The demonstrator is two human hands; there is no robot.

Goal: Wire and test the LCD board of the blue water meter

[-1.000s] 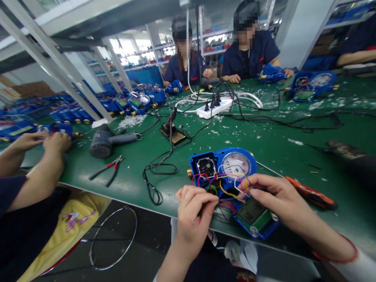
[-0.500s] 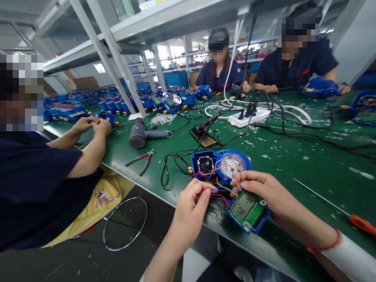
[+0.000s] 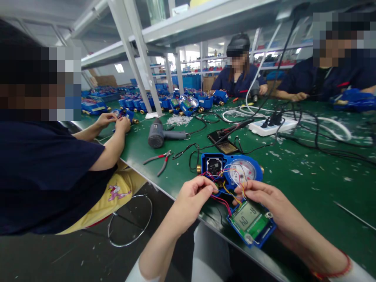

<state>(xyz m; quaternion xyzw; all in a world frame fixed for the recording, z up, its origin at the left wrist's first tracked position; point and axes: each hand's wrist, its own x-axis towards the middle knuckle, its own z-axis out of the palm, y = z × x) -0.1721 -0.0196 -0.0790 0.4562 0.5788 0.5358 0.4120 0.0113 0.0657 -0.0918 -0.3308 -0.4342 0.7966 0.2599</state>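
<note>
A blue water meter (image 3: 259, 166) with a round dial (image 3: 241, 172) and an open square compartment lies on the bench before me. Thin red, yellow and blue wires link it to a green circuit board with a display (image 3: 248, 219), set in a blue housing that tilts at the bench's front edge. My left hand (image 3: 194, 197) is closed, thumb and forefinger pinched on wires beside the compartment. Just above the board, my right hand (image 3: 268, 197) pinches wires near the dial. Its fingertips partly hide them, and its palm is beside the housing.
Behind the meter lie a soldering iron on its stand (image 3: 225, 143), a grey heat gun (image 3: 161, 135), red-handled pliers (image 3: 158, 159) and a white power strip (image 3: 273, 126) with tangled cables. A co-worker's hands (image 3: 119, 122) are at left; two more people sit opposite. Several blue meters line the back.
My view has swung left, so the bench items appear further right. Both hands keep pinching wires at the meter, with little visible movement; the board's display sits slightly lower in view.
</note>
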